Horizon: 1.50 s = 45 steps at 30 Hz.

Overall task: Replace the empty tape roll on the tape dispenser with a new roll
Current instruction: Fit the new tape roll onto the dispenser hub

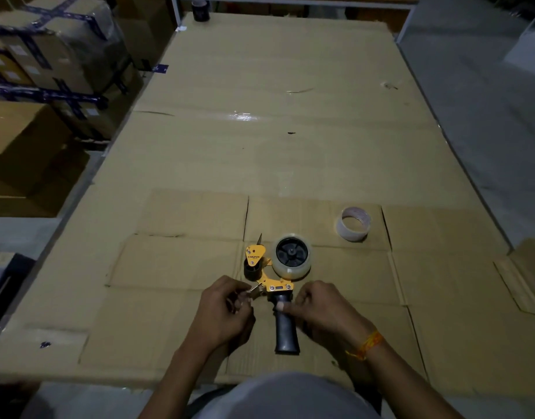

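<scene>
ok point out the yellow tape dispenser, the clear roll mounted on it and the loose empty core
yellow tape dispenser (280,287): head view, frame plate above handle
clear mounted roll (291,269): head view, tape's near edge
loose empty core (351,232): head view, outer wall

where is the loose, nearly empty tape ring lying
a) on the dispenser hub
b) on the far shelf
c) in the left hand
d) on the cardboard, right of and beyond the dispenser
d: the thin ring lies on the cardboard, apart from the dispenser.
</scene>
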Tool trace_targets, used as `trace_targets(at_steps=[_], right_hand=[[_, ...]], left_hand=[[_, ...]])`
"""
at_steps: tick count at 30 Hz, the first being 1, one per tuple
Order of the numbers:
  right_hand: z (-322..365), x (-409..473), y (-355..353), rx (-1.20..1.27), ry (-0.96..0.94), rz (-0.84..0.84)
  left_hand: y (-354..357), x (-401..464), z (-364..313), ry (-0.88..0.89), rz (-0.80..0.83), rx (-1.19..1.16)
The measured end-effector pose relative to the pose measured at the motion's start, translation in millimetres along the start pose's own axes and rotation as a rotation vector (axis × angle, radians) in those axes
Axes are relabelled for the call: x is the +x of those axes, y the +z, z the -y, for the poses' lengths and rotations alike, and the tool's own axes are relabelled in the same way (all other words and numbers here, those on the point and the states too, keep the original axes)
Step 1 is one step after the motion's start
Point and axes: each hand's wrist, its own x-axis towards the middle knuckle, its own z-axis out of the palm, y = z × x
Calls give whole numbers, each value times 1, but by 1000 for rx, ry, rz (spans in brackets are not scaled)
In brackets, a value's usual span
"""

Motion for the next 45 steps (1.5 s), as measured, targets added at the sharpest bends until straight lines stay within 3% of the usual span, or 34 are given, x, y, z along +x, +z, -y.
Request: trace_targets(at_steps=[3, 5, 12, 21, 29, 38, 45], right_hand=[[-1, 19, -25, -78, -102, -335], [5, 37, -38, -209, -196, -455], [38, 79, -46, -538, -302, -236], [39, 93, -59, -463, -394, -32], [38, 92, -62, -428, -415, -32], [39, 90, -60, -430, -404, -24], [37, 86, -51, -549, -443, -92]], left_hand=[[0, 6, -8, -26, -93, -50], [3, 15, -13, -44, -144, -46], [11, 31, -22, -160, -147, -97], [6, 39, -36, -297, -31, -119], [15, 84, -62, -489, 117, 227], [33, 98, -79, -396, 165, 652], [30, 93, -69, -286, 155, 710]])
